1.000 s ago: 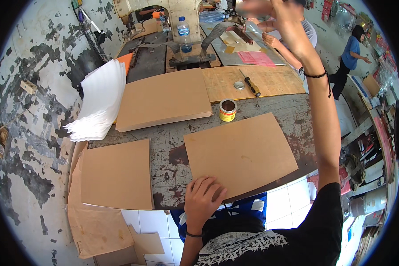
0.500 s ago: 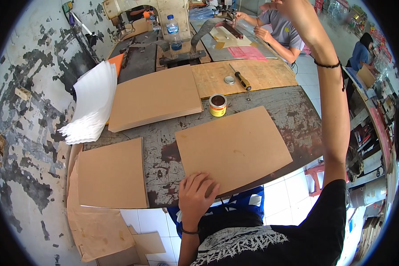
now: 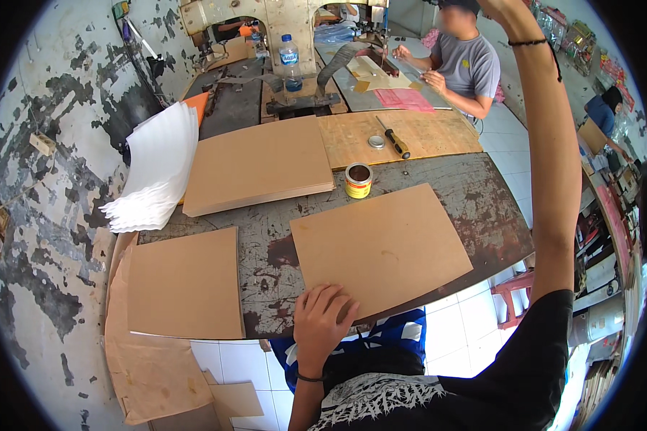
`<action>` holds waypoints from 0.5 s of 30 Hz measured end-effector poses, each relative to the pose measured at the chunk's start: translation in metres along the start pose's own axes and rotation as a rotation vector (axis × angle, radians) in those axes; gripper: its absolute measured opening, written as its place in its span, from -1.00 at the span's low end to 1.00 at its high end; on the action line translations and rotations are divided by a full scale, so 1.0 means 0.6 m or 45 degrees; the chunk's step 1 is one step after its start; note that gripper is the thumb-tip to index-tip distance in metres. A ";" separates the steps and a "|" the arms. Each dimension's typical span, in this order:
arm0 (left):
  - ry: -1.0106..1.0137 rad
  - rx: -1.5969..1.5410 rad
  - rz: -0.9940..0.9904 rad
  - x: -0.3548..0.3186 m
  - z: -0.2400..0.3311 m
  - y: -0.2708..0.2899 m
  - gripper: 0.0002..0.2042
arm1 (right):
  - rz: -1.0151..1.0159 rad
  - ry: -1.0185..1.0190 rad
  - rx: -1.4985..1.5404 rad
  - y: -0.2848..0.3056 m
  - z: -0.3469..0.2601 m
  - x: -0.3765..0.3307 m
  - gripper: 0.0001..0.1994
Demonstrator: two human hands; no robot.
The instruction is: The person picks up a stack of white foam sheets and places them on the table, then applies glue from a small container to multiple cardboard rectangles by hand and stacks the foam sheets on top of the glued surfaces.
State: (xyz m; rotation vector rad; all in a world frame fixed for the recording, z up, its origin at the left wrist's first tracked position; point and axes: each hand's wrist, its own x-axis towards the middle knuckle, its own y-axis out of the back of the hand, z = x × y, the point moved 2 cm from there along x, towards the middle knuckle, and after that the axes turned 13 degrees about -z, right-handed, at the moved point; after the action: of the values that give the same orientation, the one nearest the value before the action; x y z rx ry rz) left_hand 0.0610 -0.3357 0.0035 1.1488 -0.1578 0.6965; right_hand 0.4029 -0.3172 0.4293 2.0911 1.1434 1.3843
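Note:
My left hand lies flat, fingers apart, on the near edge of a brown cardboard sheet at the front of the worn grey table. My right arm is raised high at the right; its hand goes out of the picture at the top edge, so what it holds is hidden. A small open tin stands just beyond the sheet.
A second brown sheet lies front left, a thick stack of sheets behind it, and white paper fans out at the left. A screwdriver and tin lid rest on a wooden board. Another person works at the far bench.
My right arm has swung further up and right until the hand left the picture. The view has tilted down slightly. My left hand stays on the sheet.

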 end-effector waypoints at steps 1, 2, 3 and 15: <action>0.017 0.017 0.005 -0.004 -0.004 0.004 -0.83 | -0.024 0.027 0.036 -0.005 -0.002 0.013 -0.13; 0.034 0.027 0.003 -0.008 -0.008 0.007 -0.83 | -0.042 0.031 0.074 -0.010 -0.004 0.026 -0.12; 0.051 0.037 0.001 -0.011 -0.012 0.010 -0.83 | -0.049 0.043 0.092 -0.015 -0.008 0.039 -0.12; -0.010 0.016 -0.193 0.001 0.004 0.029 -0.55 | 0.006 0.121 0.036 0.133 -0.036 0.097 -0.17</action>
State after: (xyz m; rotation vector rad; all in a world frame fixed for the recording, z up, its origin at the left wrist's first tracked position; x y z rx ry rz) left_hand 0.0517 -0.3334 0.0186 1.1626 -0.0721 0.5598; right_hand 0.4275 -0.3207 0.5275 2.0680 1.2028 1.4924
